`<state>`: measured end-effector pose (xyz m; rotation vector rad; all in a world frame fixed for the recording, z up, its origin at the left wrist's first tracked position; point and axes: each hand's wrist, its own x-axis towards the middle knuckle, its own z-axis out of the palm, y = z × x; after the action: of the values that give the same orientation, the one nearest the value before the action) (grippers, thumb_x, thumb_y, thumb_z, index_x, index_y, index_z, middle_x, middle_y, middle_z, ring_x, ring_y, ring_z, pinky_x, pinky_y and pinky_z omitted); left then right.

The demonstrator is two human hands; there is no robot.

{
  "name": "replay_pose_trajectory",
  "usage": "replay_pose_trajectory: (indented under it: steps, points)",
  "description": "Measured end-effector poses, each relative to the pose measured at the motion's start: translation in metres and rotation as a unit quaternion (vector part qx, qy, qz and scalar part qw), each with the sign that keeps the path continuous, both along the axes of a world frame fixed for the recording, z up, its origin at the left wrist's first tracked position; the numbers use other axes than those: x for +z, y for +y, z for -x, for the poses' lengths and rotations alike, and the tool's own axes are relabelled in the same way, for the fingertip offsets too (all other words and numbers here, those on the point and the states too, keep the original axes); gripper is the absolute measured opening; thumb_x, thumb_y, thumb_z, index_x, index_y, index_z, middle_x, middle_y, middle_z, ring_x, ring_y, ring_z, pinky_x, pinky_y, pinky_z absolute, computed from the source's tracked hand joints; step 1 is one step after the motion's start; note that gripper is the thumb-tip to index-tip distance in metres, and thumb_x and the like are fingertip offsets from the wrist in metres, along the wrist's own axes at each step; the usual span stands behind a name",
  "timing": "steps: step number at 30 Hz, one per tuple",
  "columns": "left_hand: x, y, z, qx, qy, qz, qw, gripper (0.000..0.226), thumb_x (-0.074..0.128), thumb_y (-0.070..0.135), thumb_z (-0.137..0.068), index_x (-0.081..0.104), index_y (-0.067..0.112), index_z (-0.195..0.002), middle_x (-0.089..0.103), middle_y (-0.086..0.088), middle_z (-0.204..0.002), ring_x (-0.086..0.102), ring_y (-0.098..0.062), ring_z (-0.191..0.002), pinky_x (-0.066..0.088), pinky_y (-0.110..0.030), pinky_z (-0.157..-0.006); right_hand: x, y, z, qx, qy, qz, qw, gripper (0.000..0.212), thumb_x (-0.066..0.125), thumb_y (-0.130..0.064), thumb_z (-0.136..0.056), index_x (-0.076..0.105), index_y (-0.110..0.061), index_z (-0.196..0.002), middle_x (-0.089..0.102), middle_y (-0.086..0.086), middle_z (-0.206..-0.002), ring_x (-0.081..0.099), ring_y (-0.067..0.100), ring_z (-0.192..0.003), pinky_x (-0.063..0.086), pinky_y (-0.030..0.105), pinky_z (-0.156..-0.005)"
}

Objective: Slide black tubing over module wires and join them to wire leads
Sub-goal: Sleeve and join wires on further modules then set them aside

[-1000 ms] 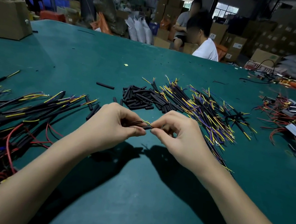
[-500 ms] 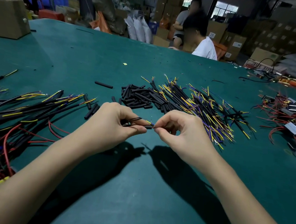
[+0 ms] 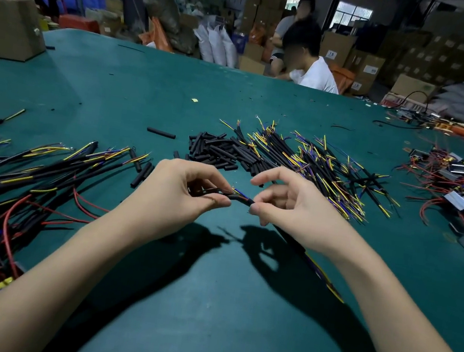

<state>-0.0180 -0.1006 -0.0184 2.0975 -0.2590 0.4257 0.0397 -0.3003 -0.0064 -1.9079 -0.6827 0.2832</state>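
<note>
Half a second before, the right hand (image 3: 291, 210) had its thumb and forefinger pinched tight against the left hand's; now its forefinger had lifted clear and curled above, while the thumb and lower fingers kept a narrow pinch on the wire lead (image 3: 313, 263), which trailed off under the right wrist toward the near edge of the desk (image 3: 206, 320). The left hand (image 3: 181, 195) stayed closed on the black tubing (image 3: 236, 197), holding it above the middle of the desk. Between the two hands a short stretch of blue and red wire with a yellowish bare tip now showed at the mouth of the tubing. That suggested the ends had just been brought together and the joining was under way, though whether they were twisted could not be told. The pile of cut tubing (image 3: 216, 150) lay just beyond the hands.
</note>
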Motion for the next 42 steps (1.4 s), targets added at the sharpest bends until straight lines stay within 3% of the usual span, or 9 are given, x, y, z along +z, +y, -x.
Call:
replay_pose_trajectory:
  steps: [3, 5, 9, 14, 18, 24, 30, 36, 42]
  points:
    - [0.0, -0.002, 0.001, 0.002, -0.009, -0.016, 1.0, 0.007, 0.079, 0.017, -0.076, 0.077, 0.023, -0.079, 0.067, 0.005, -0.062, 0.049, -0.003, -0.054, 0.038, -0.016, -0.056, -0.002, 0.003, 0.001, 0.003, -0.01, -0.007, 1.0, 0.028, 0.065, 0.003, -0.084, 0.054, -0.015, -0.103, 0.065, -0.004, -0.071, 0.057, 0.014, -0.062, 0.048, 0.023, -0.066]
    - [0.0, -0.005, 0.002, 0.006, -0.027, -0.038, 0.999, 0.009, 0.079, 0.014, -0.075, 0.077, 0.022, -0.079, 0.07, 0.009, -0.067, 0.058, -0.002, -0.061, 0.041, -0.011, -0.059, -0.004, 0.005, 0.002, 0.011, -0.018, -0.009, 1.0, 0.028, 0.066, 0.004, -0.084, 0.054, -0.017, -0.099, 0.064, -0.004, -0.072, 0.057, 0.014, -0.063, 0.048, 0.025, -0.066]
    - [-0.002, -0.009, 0.003, 0.005, -0.022, -0.054, 0.998, 0.01, 0.079, 0.017, -0.076, 0.077, 0.021, -0.084, 0.073, 0.01, -0.077, 0.066, -0.007, -0.073, 0.051, -0.03, -0.073, -0.006, 0.006, 0.001, 0.006, -0.016, -0.004, 1.0, 0.021, 0.066, 0.001, -0.085, 0.058, -0.016, -0.096, 0.065, -0.004, -0.074, 0.057, 0.011, -0.063, 0.047, 0.022, -0.066]
    - [0.001, -0.005, 0.0, 0.021, 0.024, 0.022, 0.999, 0.018, 0.073, 0.04, -0.075, 0.068, 0.024, -0.082, 0.072, 0.004, -0.074, 0.067, -0.016, -0.072, 0.053, -0.033, -0.073, -0.006, 0.008, 0.001, -0.01, -0.013, -0.007, 1.0, 0.01, 0.063, -0.017, -0.09, 0.07, -0.02, -0.083, 0.064, -0.008, -0.064, 0.053, 0.003, -0.06, 0.043, 0.018, -0.062]
    - [0.002, -0.003, -0.001, 0.038, 0.056, 0.029, 0.997, 0.012, 0.061, 0.021, -0.09, 0.068, 0.026, -0.098, 0.073, 0.002, -0.081, 0.066, -0.028, -0.078, 0.053, -0.04, -0.08, -0.006, 0.011, 0.004, 0.002, -0.013, -0.034, 0.999, 0.008, 0.064, -0.011, -0.09, 0.069, -0.016, -0.085, 0.064, -0.001, -0.07, 0.054, 0.007, -0.066, 0.043, 0.02, -0.066]
    - [0.003, -0.004, 0.001, 0.051, 0.073, -0.01, 0.996, 0.009, 0.066, 0.028, -0.087, 0.075, 0.027, -0.085, 0.073, -0.008, -0.081, 0.063, -0.034, -0.081, 0.049, -0.043, -0.075, -0.003, 0.014, 0.008, -0.008, -0.043, -0.027, 0.999, 0.018, 0.061, -0.001, -0.089, 0.07, -0.018, -0.088, 0.069, 0.003, -0.079, 0.058, 0.013, -0.077, 0.049, 0.045, -0.082]
    - [0.004, -0.012, 0.002, 0.021, 0.077, 0.044, 0.996, 0.008, 0.066, 0.022, -0.087, 0.074, 0.019, -0.083, 0.074, 0.003, -0.08, 0.062, -0.032, -0.075, 0.051, -0.039, -0.077, -0.004, 0.019, 0.01, -0.042, -0.069, -0.041, 0.996, 0.01, 0.067, -0.011, -0.087, 0.07, -0.008, -0.078, 0.063, -0.007, -0.066, 0.049, -0.004, -0.055, 0.037, 0.009, -0.058]
    - [0.0, -0.011, -0.002, 0.049, 0.111, 0.111, 0.986, 0.015, 0.067, 0.022, -0.086, 0.072, 0.01, -0.08, 0.061, 0.01, -0.056, 0.047, 0.003, -0.047, 0.035, -0.007, -0.049, -0.007, 0.023, 0.013, -0.072, -0.104, -0.104, 0.986, 0.017, 0.063, -0.012, -0.09, 0.067, -0.021, -0.076, 0.06, -0.016, -0.066, 0.048, -0.001, -0.061, 0.037, 0.019, -0.062]
    - [-0.003, -0.012, -0.003, 0.027, 0.146, 0.121, 0.982, 0.009, 0.07, 0.024, -0.085, 0.072, 0.016, -0.08, 0.061, 0.008, -0.059, 0.047, 0.0, -0.052, 0.036, -0.011, -0.052, -0.007, 0.023, 0.012, -0.033, -0.088, -0.138, 0.986, 0.018, 0.06, -0.007, -0.091, 0.064, -0.019, -0.079, 0.063, -0.015, -0.068, 0.055, 0.001, -0.066, 0.045, 0.015, -0.07]
